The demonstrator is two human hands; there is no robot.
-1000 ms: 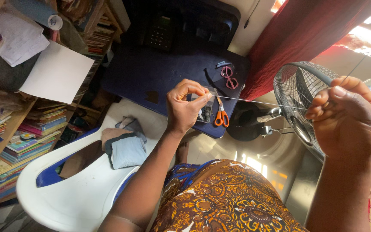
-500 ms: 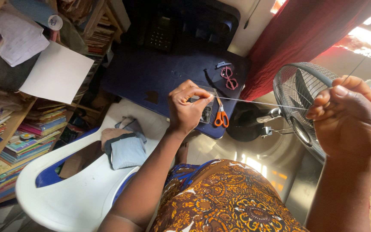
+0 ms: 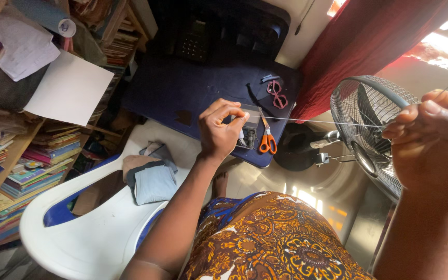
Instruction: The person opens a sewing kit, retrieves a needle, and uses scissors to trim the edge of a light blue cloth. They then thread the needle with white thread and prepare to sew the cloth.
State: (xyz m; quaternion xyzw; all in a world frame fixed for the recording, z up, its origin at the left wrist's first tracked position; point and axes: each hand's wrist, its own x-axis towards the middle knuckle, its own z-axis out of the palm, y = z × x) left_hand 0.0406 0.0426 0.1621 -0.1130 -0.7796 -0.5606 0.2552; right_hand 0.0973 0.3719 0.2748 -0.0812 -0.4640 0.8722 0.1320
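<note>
Patterned skirt [image 3: 276,238] across the lap at the bottom. Right hand [image 3: 434,145] close to the camera, fingertips pinched on one end of a thin thread [image 3: 327,122]. Thread runs taut leftward to the left hand [image 3: 221,129], pinched on the other end above the dark blue table [image 3: 182,88]. Beyond that: orange scissors [image 3: 268,141] and a clear box [image 3: 249,127] on the table, fan [image 3: 369,129] right, white chair [image 3: 94,228] left, bookshelf [image 3: 6,171] far left.

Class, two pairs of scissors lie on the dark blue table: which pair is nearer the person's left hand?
The orange-handled scissors, lying just right of the left hand near the table's front edge. The pink-handled scissors lie farther back, toward the red curtain.
</note>
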